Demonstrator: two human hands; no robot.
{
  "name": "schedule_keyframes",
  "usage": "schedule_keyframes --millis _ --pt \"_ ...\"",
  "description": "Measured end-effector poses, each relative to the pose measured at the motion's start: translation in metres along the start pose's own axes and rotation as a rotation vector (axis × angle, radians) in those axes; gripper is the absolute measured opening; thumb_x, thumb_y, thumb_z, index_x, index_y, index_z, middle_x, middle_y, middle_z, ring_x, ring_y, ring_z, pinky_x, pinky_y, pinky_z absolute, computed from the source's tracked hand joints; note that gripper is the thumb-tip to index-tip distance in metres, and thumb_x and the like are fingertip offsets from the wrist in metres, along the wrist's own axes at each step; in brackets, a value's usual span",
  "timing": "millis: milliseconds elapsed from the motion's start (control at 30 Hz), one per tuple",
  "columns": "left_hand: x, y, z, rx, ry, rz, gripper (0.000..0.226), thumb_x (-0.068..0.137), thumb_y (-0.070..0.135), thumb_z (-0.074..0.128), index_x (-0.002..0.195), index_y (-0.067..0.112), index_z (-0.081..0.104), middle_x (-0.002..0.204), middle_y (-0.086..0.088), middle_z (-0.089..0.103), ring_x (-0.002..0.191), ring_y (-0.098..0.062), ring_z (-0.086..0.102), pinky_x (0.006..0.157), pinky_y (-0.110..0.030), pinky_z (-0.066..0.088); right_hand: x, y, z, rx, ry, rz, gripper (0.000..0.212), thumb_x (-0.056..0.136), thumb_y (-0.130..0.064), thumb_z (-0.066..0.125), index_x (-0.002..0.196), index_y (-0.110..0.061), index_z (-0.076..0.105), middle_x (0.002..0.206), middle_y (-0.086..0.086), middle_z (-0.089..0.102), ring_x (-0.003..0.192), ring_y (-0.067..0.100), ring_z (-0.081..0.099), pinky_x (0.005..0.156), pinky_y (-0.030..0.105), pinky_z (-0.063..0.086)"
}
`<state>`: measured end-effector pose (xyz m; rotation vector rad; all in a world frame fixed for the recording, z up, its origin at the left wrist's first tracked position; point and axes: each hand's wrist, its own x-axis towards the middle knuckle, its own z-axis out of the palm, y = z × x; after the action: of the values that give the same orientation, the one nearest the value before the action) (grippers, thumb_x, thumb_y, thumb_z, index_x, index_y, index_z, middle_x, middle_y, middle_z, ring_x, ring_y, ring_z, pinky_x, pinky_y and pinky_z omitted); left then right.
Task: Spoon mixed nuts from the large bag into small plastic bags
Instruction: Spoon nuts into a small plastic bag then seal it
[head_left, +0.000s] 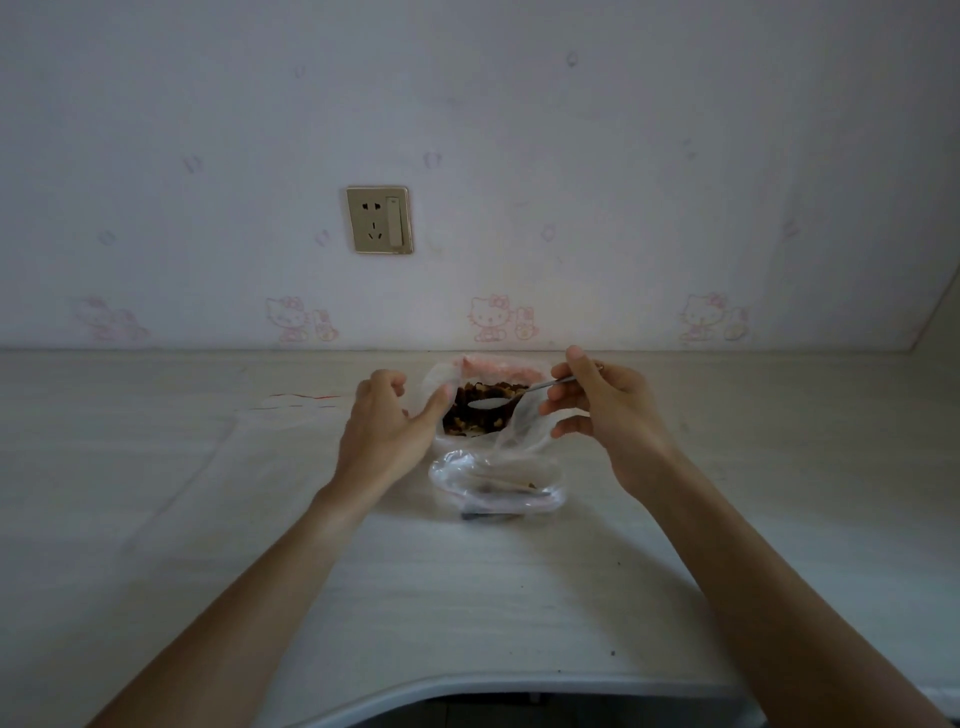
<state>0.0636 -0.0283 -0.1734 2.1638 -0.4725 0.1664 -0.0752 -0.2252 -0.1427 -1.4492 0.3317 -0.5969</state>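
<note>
On the pale worktop (467, 597) a large bag (485, 371) of mixed nuts (470, 421) stands open near the wall, its rim pink at the back. The left hand (387, 431) pinches the bag's left edge between thumb and fingers, holding the mouth wide. The right hand (605, 410) has its grip closed on the handle of a metal spoon (511, 397), whose bowl sits inside the bag's mouth just above the nuts; whether it carries anything cannot be told. Just in front of the large bag lies a small plastic bag (496, 486), clear and crumpled, with a few dark pieces inside. Left of the bags a flat clear sheet with red markings (291, 408) lies on the worktop; any writing on it is too faint to read. The wallpaper behind shows pink Hello Kitty figures (491, 317), and a gold-framed wall socket (379, 219) is mounted above.
</note>
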Motion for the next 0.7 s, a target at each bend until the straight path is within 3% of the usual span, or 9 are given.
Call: schedule_keyframes --millis 100,267,500,700 --pt "0.007 -0.002 0.01 0.095 -0.03 -0.008 0.064 0.091 0.07 0.056 0.126 0.017 0.058 0.124 0.001 0.059 0.109 -0.024 0.061 0.096 -0.044 0.051 -0.002 0.0 0.003 0.013 -0.064 -0.06 0.032 0.106 -0.029 0.054 0.095 -0.003 0.069 0.076 0.01 0.068 0.076 0.026 0.069 0.063 0.033 0.058" --pt "0.004 -0.007 0.011 0.129 0.008 0.063 0.035 0.097 0.054 0.056 0.098 0.02 0.065 0.094 0.004 0.068 0.091 -0.026 0.064 0.074 -0.038 0.049 -0.003 0.002 0.01 -0.017 -0.139 -0.068 0.033 0.106 -0.028 0.054 0.096 0.0 0.069 0.071 0.007 0.07 0.071 0.02 0.07 0.065 0.03 0.059" --pt "-0.003 -0.011 0.01 0.052 0.056 0.148 0.023 0.102 0.039 0.057 0.109 0.02 0.068 0.103 0.001 0.074 0.091 -0.027 0.069 0.081 -0.043 0.054 -0.004 0.008 0.012 -0.044 -0.043 0.014 0.038 0.105 -0.031 0.058 0.085 -0.001 0.071 0.07 0.016 0.074 0.066 0.03 0.074 0.061 0.034 0.063" --pt "-0.004 -0.009 0.011 -0.015 0.045 0.151 0.018 0.098 0.036 0.064 0.109 0.023 0.07 0.103 0.004 0.073 0.089 -0.024 0.069 0.08 -0.04 0.053 -0.005 0.012 0.016 -0.082 0.001 0.087 0.039 0.1 -0.033 0.065 0.089 0.004 0.071 0.077 0.023 0.076 0.069 0.035 0.077 0.057 0.032 0.062"
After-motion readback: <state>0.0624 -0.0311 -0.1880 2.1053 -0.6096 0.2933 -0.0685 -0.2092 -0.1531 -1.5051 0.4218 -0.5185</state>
